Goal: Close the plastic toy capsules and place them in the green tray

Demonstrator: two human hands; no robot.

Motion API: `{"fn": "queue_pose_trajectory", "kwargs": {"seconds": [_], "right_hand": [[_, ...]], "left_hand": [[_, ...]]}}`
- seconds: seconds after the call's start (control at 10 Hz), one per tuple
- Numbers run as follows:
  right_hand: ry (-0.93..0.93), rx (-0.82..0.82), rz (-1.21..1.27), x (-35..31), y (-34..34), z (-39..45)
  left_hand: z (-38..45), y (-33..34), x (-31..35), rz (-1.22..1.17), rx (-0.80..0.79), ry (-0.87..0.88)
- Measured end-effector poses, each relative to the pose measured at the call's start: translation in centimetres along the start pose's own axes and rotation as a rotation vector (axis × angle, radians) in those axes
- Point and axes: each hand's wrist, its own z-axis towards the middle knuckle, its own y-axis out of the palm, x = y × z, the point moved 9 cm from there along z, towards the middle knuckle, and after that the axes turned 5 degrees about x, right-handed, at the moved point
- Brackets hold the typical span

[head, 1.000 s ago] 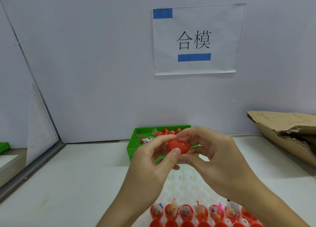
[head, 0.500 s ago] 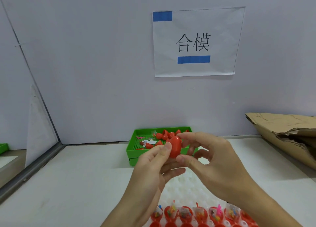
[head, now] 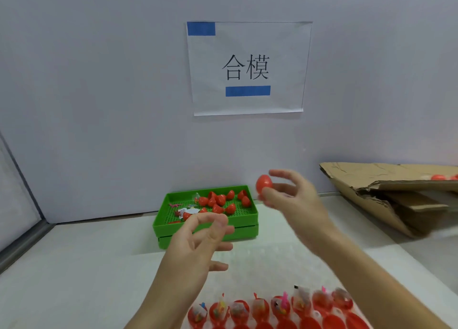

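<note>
Pinching a closed red capsule (head: pixel 263 184) at its fingertips, the right hand (head: pixel 295 199) is lifting it right of the green tray (head: pixel 205 223), probably to drop it in. Left hand (head: pixel 198 244) is hanging loose, holding nothing, near filled halves (head: pixel 270 306) awaiting closing.

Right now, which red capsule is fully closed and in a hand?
The closed capsule pinched by the right hand, above the green tray. The tray's red pieces are loose halves; the front row sits open with toys showing.
</note>
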Motion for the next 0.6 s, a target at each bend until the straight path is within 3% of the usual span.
{"fn": "queue_pose_trajectory", "kwargs": {"seconds": [0.1, 0.2, 0.3, 0.4, 0.5, 0.6], "right_hand": [[-0.059, 0.18, -0.347, -0.4, -5.1, 4.9], [-0.11, 0.26, -0.811, -0.9, -9.8, 9.2], [-0.014, 0.216, -1.109, 0.2, -13.4, 12.5], [0.119, 0.073, -1.319, 2.3, -15.0, 13.7], [0.177, 0.039, -1.365, 3.9, -16.1, 14.0], [0.193, 0.119, -1.39, 3.5, -17.1, 14.2]], "left_hand": [[0.1, -0.2, 0.2, 0.036, 0.005, 0.036], [0.2, -0.5, 0.1, 0.068, 0.023, 0.052], [0.4, -0.5, -0.1, 0.098, 0.03, 0.051], [0.4, -0.4, -0.4, 0.116, 0.029, 0.051], [0.4, -0.4, -0.7, 0.125, 0.022, 0.038], [0.5, -0.3, -0.6, 0.133, 0.016, 0.044]]}}
